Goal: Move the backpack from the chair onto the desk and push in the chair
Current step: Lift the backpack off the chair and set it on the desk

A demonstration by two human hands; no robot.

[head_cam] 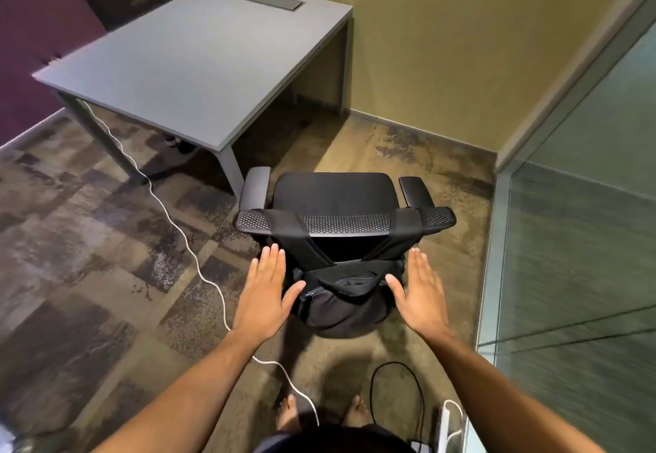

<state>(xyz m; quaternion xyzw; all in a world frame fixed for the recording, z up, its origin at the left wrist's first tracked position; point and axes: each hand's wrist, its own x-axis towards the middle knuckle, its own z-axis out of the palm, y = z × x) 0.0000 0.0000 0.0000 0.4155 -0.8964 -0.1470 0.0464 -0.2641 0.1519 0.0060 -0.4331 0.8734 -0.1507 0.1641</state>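
Head view first: my left hand (264, 287) and right hand (419, 289) are both out flat, fingers spread, gripping nothing, one on either side of the backpack (340, 296). Each thumb sits just at the pack's upper corner; I can't tell if they touch. The pack hangs between my palms against the rear of the chair (337, 204), its straps (301, 239) looped up over the backrest, so its long axis runs top to bottom. Neither hand is nearer; it's a square two-handed reach. Beyond the chair and off to its left stands the desk (198, 72). I reckon the straps must lift upward first.
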